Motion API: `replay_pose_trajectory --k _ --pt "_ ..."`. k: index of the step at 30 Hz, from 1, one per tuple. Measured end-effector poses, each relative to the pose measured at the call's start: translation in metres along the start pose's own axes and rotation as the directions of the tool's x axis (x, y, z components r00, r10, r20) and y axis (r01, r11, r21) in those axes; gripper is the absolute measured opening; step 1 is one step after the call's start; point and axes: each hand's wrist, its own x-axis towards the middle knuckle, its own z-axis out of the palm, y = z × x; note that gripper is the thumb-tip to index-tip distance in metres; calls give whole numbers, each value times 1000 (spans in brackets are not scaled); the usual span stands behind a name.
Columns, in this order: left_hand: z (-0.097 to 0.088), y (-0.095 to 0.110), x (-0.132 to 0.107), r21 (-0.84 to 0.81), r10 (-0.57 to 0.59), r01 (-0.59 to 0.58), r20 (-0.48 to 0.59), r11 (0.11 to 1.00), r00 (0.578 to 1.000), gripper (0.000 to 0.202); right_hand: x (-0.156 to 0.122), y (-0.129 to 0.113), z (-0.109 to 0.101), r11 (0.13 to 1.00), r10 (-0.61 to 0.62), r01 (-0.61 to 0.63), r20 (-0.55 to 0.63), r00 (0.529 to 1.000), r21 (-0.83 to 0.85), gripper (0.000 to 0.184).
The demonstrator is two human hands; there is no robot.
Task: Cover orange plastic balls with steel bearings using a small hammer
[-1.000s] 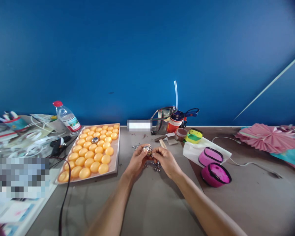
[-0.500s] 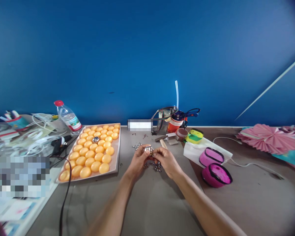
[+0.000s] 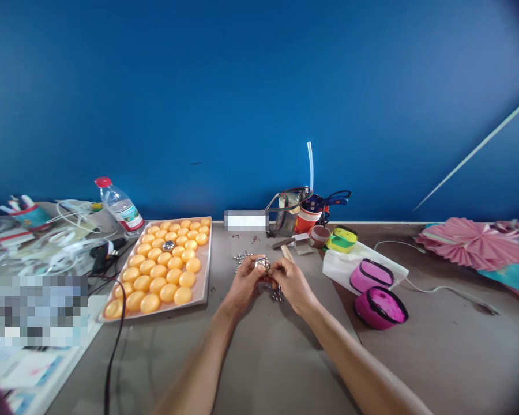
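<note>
A small shiny silver ball (image 3: 262, 264) is pinched between both my hands above the brown table. My left hand (image 3: 243, 285) is curled round it from the left, thumb on top. From the right, my right hand (image 3: 290, 280) presses closed fingertips against the same ball. Beneath the hands lies a small heap of silver beads (image 3: 275, 295), with more silver beads (image 3: 241, 256) scattered just beyond. A tray (image 3: 202, 281) of several orange balls sits to the left, with one silver ball (image 3: 168, 245) among them.
A water bottle (image 3: 120, 209) and tangled cables stand at the far left. A black cable (image 3: 112, 346) runs along the table's left. Behind the hands are a tool cup (image 3: 306, 215) and tape rolls. Two pink containers (image 3: 379, 306) and folded pink paper fans (image 3: 467, 242) lie right.
</note>
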Motion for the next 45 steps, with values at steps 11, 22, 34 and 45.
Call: replay_pose_trajectory --k 11,22,34,45 --pt "-10 5 6 -201 -16 -2 -88 980 996 30 18 2 -26 968 -133 96 -145 981 -233 14" --pt "-16 9 6 -269 -33 4 -103 963 994 28 15 6 -24 829 -149 154 53 987 -538 18" --pt "-16 10 9 -296 -15 -20 -116 955 993 24 -10 -11 -9 341 -55 455 465 883 -823 19" --pt "-16 11 8 -301 -24 -17 -131 953 991 25 -11 -6 -5 369 -98 482 483 870 -795 22"
